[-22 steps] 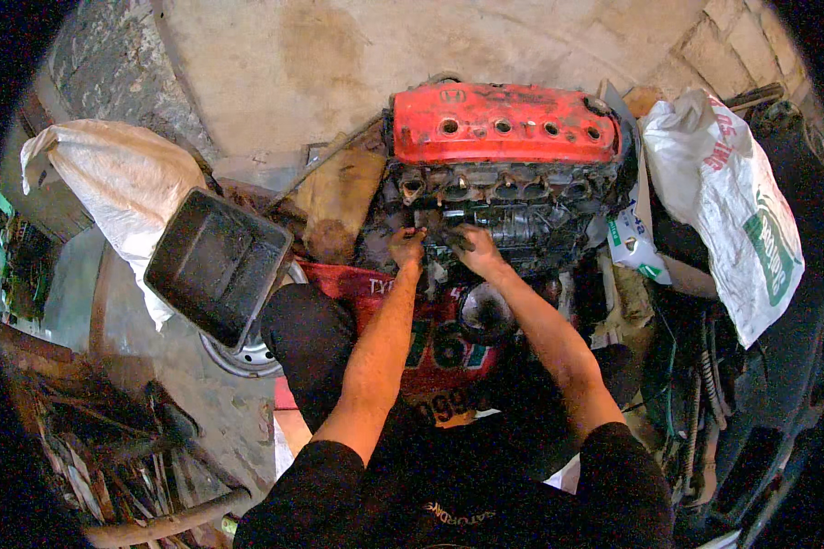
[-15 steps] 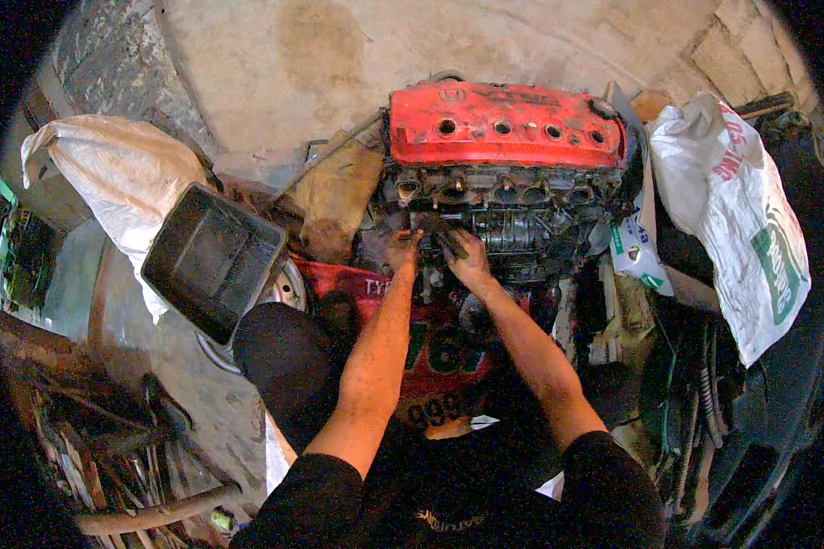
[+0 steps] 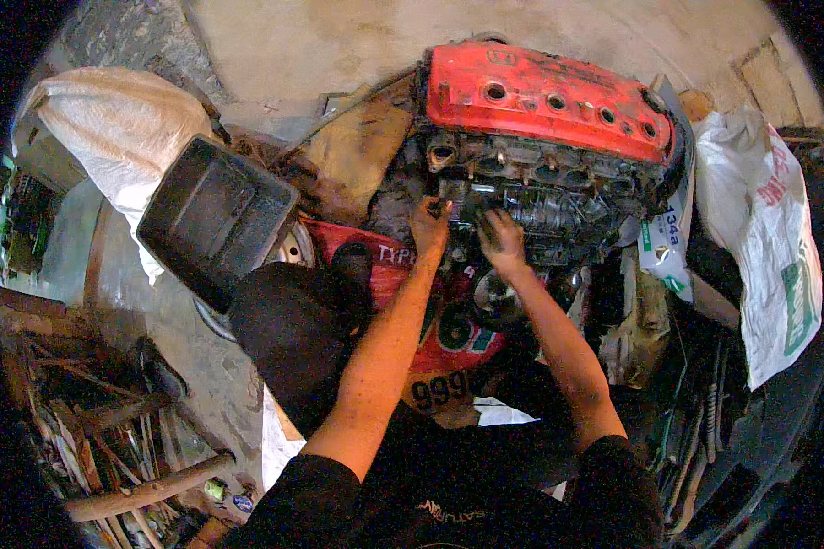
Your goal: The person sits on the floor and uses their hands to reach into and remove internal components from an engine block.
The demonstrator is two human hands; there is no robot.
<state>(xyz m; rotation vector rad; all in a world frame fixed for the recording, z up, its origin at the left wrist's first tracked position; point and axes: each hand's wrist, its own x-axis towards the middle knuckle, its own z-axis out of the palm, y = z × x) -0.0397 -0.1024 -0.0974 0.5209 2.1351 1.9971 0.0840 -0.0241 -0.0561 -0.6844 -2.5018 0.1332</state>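
Observation:
In front of me is an engine with a red valve cover, a row of round holes running along its top. Below the cover, the engine's dark, greasy side faces me with its ports and metal parts. My left hand is at the lower left of this side, its fingers curled closed; whatever they grip is too small and dark to name. Just to its right, my right hand reaches toward the engine side. Its fingers are dark and smeared by motion, so their hold cannot be made out.
A black plastic bin stands at the left beside a pale sack. Red printed sheeting lies under my forearms. On the right hangs a white printed sack. Wooden sticks are piled at lower left.
The whole view has turned, so the engine sits farther right and slants. Both hands stay close to the engine side; the right hand has shifted slightly away from the left.

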